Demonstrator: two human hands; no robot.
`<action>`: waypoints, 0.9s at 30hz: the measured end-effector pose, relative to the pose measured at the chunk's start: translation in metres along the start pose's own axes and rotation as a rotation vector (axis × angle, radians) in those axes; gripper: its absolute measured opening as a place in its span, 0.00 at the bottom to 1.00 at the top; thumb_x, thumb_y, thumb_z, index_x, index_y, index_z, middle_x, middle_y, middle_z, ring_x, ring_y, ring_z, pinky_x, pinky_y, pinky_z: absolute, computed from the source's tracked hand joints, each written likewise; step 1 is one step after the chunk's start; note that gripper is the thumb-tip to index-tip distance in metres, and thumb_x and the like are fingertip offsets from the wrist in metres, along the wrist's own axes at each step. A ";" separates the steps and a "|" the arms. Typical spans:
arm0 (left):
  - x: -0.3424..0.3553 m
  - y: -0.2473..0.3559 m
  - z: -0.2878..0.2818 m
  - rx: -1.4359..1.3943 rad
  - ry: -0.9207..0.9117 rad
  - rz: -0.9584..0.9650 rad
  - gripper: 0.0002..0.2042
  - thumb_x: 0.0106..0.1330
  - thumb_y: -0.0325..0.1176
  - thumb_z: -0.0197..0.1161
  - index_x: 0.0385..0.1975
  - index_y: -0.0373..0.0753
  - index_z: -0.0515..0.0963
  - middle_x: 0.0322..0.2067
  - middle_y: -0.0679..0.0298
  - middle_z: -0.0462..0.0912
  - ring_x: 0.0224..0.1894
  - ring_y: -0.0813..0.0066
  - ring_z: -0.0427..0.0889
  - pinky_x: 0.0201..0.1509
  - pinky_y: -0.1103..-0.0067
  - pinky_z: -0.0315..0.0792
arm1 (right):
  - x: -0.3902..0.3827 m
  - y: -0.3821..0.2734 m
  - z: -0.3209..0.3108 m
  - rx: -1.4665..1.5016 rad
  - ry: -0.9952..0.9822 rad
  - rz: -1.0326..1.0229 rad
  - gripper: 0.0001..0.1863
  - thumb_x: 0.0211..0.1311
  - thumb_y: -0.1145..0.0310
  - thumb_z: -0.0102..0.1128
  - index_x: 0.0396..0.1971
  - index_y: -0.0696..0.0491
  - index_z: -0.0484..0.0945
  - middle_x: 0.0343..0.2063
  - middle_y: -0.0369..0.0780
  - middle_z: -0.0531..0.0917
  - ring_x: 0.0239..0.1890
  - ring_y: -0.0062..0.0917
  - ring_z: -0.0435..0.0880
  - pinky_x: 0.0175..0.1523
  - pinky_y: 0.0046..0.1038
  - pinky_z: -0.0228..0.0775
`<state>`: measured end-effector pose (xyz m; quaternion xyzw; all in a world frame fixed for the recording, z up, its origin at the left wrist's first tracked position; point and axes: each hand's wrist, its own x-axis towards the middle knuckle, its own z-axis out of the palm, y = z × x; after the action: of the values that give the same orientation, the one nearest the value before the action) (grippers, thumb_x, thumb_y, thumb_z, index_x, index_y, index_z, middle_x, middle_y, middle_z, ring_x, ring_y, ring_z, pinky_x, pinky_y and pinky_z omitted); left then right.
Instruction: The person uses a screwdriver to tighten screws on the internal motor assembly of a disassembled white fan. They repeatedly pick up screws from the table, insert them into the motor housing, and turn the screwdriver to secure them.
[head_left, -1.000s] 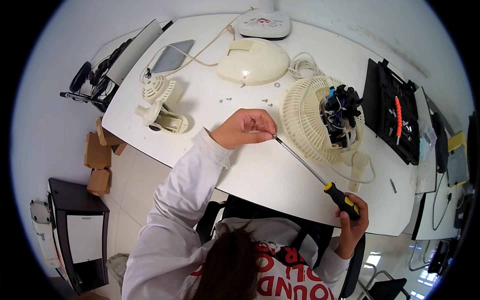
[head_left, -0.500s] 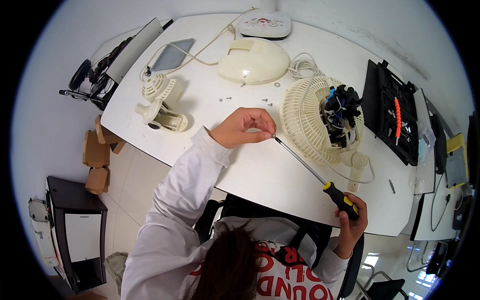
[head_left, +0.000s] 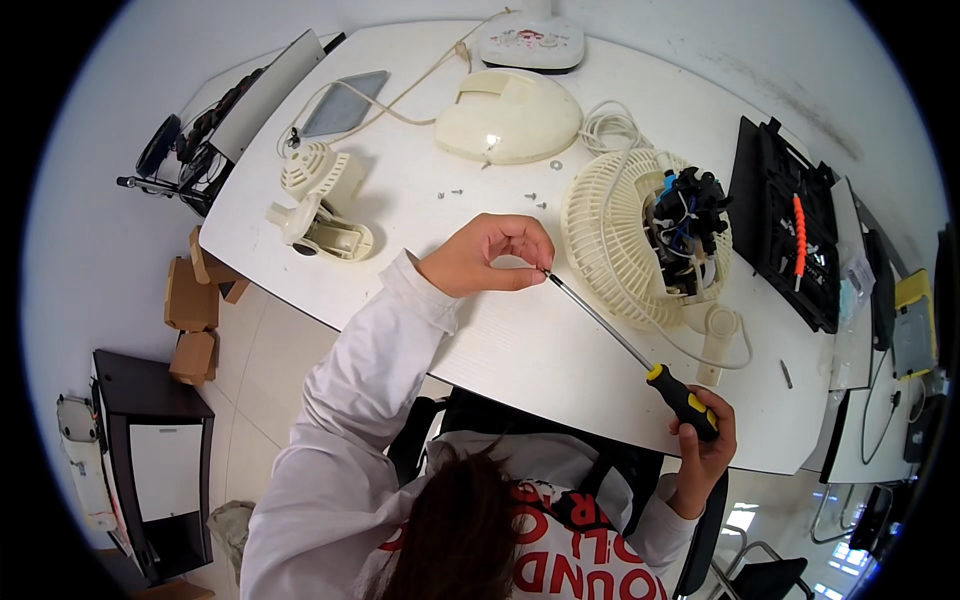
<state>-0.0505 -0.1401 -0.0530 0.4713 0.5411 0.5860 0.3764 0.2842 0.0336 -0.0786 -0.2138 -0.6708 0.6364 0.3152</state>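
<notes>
In the head view, the right hand is wrapped around the black-and-yellow handle of a long screwdriver, whose shaft slants up and leftward, away from that hand, above the white table. The screwdriver's tip is right at the thumb and fingertips of the left hand, which are drawn together in a narrow pinch; anything between them is too small to make out. Just right of the left hand lies a cream fan grille bearing an exposed motor unit. Loose screws lie just beyond the left hand, near a cream cover.
</notes>
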 end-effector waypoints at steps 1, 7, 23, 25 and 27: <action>0.000 0.000 0.000 0.006 0.001 0.001 0.07 0.61 0.22 0.66 0.38 0.38 0.78 0.38 0.68 0.79 0.45 0.77 0.78 0.56 0.75 0.71 | 0.000 0.000 0.000 0.002 -0.002 -0.002 0.21 0.60 0.70 0.69 0.51 0.57 0.75 0.49 0.47 0.81 0.36 0.21 0.81 0.43 0.20 0.75; -0.001 -0.003 -0.001 0.000 0.013 0.006 0.08 0.62 0.27 0.70 0.40 0.39 0.81 0.38 0.69 0.83 0.44 0.80 0.79 0.58 0.75 0.70 | 0.001 0.001 -0.001 0.018 -0.003 -0.006 0.21 0.59 0.70 0.69 0.51 0.57 0.75 0.49 0.48 0.81 0.35 0.21 0.81 0.43 0.20 0.75; 0.003 -0.004 0.006 -0.193 0.020 -0.042 0.06 0.62 0.22 0.67 0.36 0.37 0.78 0.37 0.65 0.81 0.43 0.76 0.78 0.47 0.79 0.72 | -0.001 0.006 -0.003 -0.061 0.042 -0.063 0.26 0.59 0.56 0.71 0.50 0.57 0.74 0.48 0.49 0.80 0.31 0.23 0.79 0.37 0.22 0.73; 0.003 -0.005 0.008 -0.267 0.026 -0.057 0.07 0.62 0.23 0.68 0.37 0.37 0.78 0.37 0.64 0.82 0.43 0.77 0.78 0.44 0.80 0.71 | -0.002 0.008 -0.004 -0.028 0.041 -0.099 0.22 0.59 0.63 0.71 0.49 0.56 0.75 0.48 0.50 0.81 0.32 0.24 0.80 0.39 0.22 0.75; 0.003 -0.007 0.008 -0.322 0.024 -0.069 0.07 0.62 0.23 0.68 0.37 0.38 0.77 0.38 0.63 0.82 0.42 0.78 0.78 0.44 0.81 0.71 | -0.003 0.010 -0.006 -0.050 0.036 -0.125 0.20 0.59 0.66 0.71 0.48 0.55 0.75 0.48 0.51 0.80 0.33 0.26 0.82 0.39 0.23 0.77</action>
<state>-0.0440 -0.1339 -0.0599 0.3792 0.4606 0.6574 0.4603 0.2893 0.0366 -0.0889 -0.1910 -0.6927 0.5946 0.3608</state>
